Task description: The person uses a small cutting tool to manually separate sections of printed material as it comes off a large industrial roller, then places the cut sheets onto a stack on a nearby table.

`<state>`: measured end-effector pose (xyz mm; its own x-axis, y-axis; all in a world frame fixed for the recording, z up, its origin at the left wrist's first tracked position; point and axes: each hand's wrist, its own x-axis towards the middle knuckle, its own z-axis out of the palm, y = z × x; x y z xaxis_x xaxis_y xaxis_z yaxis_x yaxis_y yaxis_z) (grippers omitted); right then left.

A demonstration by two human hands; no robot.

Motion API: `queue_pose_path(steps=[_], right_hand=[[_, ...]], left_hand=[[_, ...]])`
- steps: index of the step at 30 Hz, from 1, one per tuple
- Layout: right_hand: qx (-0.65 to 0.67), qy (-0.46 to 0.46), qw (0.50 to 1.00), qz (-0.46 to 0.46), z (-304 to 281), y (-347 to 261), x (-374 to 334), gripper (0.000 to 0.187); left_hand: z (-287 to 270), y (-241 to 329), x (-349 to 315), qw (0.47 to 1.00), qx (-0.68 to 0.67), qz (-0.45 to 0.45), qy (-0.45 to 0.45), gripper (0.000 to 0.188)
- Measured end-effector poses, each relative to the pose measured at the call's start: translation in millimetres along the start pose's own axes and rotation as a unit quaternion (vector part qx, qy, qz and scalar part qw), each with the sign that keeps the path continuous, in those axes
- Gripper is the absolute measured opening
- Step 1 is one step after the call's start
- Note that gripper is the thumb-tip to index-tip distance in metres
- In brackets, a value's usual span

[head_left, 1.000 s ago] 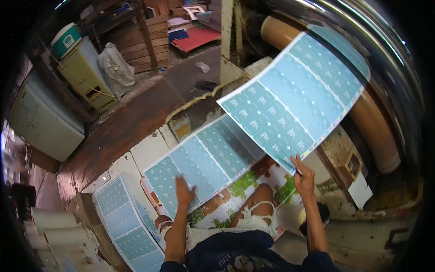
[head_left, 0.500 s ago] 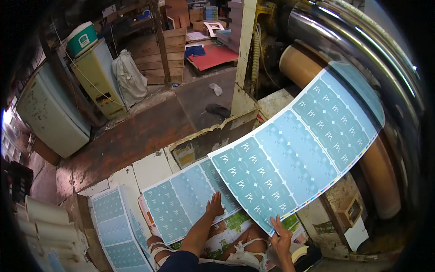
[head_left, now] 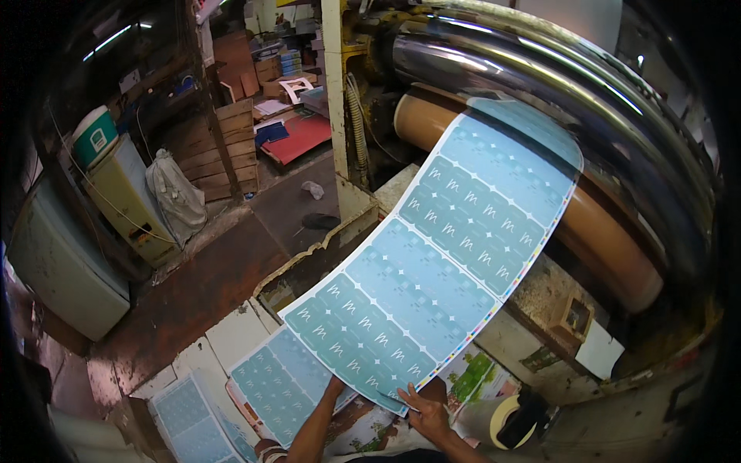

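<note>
Shiny roller (head_left: 494, 69): the big chrome one, just above and behind the brown roller, with bright streaks of light along it.
Brown roller (head_left: 610, 243): fat, kinda dull, on a slant, partly covered by the top sheet.
White cabinet (head_left: 69, 270): well off to the left of the brown roller, scuffed up a bit.
Top sheet (head_left: 428, 266): far end's over the brown roller, the rest bows down on the person's side of it. Teal and pale blue bands, white marks on the teal, tiny colour patches down the right edge.
Lower sheet (head_left: 270, 386): similar print, below and left of the brown roller, partly tucked under the top sheet.
Side sheets (head_left: 189, 424): more of that print, even farther left of the brown roller.
Cooler (head_left: 95, 139): green and white, way left of the brown roller.
Right hand (head_left: 428, 417): below the brown roller, fingers closed on the top sheet's near right corner.
Left hand (head_left: 334, 387): also below the brown roller, farther left, fingers hidden under the top sheet's near edge, so can't tell how open it is or if it's got hold of anything.
</note>
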<state>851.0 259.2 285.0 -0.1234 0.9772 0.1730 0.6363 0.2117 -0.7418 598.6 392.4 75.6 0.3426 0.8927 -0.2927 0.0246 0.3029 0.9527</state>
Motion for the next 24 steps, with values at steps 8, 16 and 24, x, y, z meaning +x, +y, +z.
queue_pose_path(steps=[8,16,24], right_hand=[[-0.083,-0.145,0.986,-0.031,-15.5,25.8,5.9,0.073],[0.054,-0.310,0.949,-0.015,-95.2,10.7,62.1,0.046],[0.161,0.230,0.948,0.152,-297.6,76.4,187.4,0.026]], left_hand=[[89.7,206.0,-90.2,0.794,-0.605,0.054,0.033,0.058],[81.7,192.7,-87.5,0.912,-0.273,-0.042,0.302,0.048],[64.7,153.4,-95.5,0.895,-0.268,0.060,0.351,0.046]])
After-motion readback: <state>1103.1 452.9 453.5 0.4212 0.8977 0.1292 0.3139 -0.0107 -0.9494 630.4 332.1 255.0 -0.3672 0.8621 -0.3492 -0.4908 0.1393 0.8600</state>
